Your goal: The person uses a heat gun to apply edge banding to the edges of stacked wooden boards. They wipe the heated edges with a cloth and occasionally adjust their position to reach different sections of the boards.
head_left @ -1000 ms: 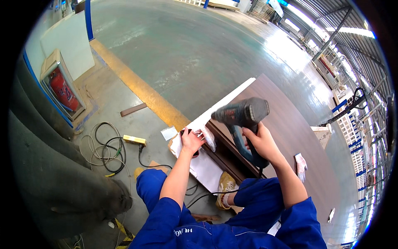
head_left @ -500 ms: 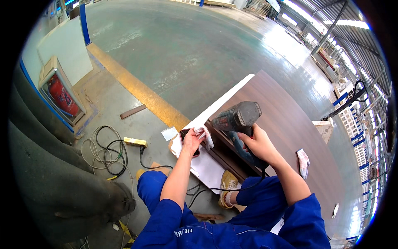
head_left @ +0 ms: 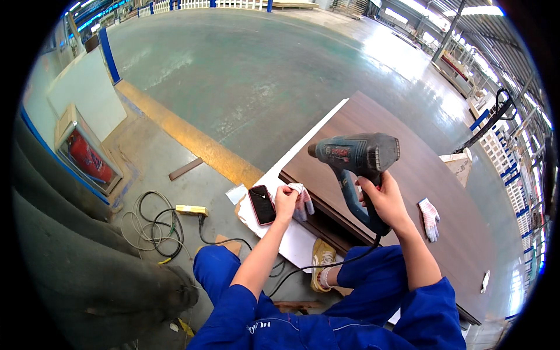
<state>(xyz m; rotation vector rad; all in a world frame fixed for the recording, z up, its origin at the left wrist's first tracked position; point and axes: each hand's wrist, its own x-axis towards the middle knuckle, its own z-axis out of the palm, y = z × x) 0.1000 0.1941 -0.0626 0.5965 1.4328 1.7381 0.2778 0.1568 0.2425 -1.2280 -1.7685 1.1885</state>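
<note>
My right hand [head_left: 382,201] is closed around the handle of a dark teal corded heat gun [head_left: 353,153]. Its nozzle points left, above the edge of a brown wood-grain panel [head_left: 402,149]. In the fingers of my left hand [head_left: 285,201] a whitish knit work glove [head_left: 302,204] is pinched, hanging beside the panel's edge. A phone [head_left: 261,205] with a dark screen lies just left of that hand on white sheet material [head_left: 294,245]. The other work glove [head_left: 429,219] rests on the panel, to the right of my right hand.
The heat gun's black cord [head_left: 326,267] runs across my legs. Left on the floor are a yellow power strip [head_left: 191,210], coiled cables [head_left: 156,224] and a brown strip [head_left: 185,168]. A fire extinguisher [head_left: 88,156] stands in a box at far left. Dark draped material [head_left: 76,256] fills the lower left.
The heat gun has moved right and turned so its side faces up more. My left hand has shifted slightly right with the glove, uncovering the phone. The view has shifted a little.
</note>
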